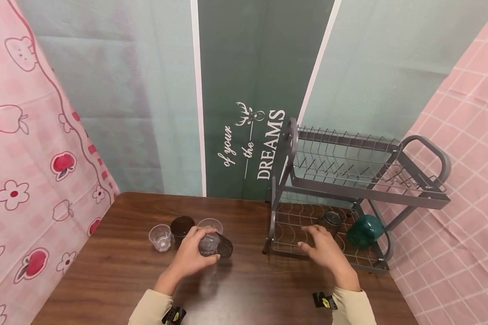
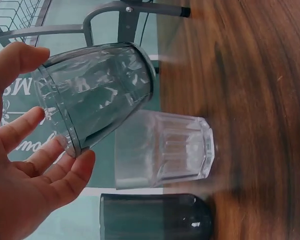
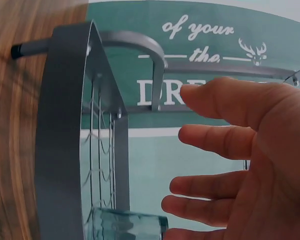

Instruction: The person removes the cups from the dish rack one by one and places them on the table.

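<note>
Left of centre, low in the head frame, our left grip [image 1: 191,253] holds the tilted glass [image 1: 218,246] by its upper end, off the tabletop [image 1: 252,295] and near the clear cup [image 2: 182,149]; our right grip [image 1: 325,250], empty with fingers spread, hangs before the rack [image 1: 370,192] at lower right. We judge the glass light, stiff, slippery and perhaps breakable, so we should take it round the side wall, thumb opposite fingers, without squeezing hard.

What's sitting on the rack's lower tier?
A dark gray glass and, to its right, a teal glass. In the head view, the right hand covers part of the lower tier, so whatever lies behind it cannot be seen.
</note>
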Motion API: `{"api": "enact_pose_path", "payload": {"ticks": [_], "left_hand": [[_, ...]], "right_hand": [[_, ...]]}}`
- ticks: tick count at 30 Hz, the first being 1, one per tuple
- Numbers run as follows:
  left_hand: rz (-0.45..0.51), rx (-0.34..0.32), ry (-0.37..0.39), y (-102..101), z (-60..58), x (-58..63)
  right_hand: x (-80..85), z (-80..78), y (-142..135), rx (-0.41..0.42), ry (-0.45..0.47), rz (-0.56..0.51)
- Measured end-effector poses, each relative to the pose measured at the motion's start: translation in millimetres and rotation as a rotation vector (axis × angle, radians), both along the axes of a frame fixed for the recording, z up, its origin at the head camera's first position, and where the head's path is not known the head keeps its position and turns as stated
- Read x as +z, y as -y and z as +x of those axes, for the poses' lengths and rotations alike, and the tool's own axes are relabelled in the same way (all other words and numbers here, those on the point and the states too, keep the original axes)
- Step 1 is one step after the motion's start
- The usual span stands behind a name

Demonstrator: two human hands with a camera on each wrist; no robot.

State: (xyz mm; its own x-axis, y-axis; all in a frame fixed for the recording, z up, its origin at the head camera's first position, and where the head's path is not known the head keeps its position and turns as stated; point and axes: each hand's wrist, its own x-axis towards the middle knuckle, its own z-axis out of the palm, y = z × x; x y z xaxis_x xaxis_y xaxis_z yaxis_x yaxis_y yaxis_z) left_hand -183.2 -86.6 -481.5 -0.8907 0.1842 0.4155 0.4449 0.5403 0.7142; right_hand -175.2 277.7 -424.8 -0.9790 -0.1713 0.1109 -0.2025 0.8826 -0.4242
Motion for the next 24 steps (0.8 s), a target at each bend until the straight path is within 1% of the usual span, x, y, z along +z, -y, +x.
{"api": "enact_pose_path", "payload": {"ticks": [4,8,11,19,24], "left_hand": [[-0.016,0.005,0.025,5,1.6,3.1],[-0.051,0.006,0.045,10,3.8,6.0],[-0.077,0.020,0.051,15,5.6,7.1],[-0.124,0.071,0.043,29,10.5,6.2],[-0.158,0.097,0.061,37,13.2,3.0]], "right_hand": [[0.1,-3.4,-7,-0.014,-0.018,0.030],[-0.1,-6.3,-11,-0.034,-0.038,0.058],[-0.2,-7.9,-14,-0.052,-0.049,0.076],[1.1,-12.4,-22,-0.088,-0.048,0.098],[0.3,-14.9,-26,-0.118,-0.026,0.112]]}}
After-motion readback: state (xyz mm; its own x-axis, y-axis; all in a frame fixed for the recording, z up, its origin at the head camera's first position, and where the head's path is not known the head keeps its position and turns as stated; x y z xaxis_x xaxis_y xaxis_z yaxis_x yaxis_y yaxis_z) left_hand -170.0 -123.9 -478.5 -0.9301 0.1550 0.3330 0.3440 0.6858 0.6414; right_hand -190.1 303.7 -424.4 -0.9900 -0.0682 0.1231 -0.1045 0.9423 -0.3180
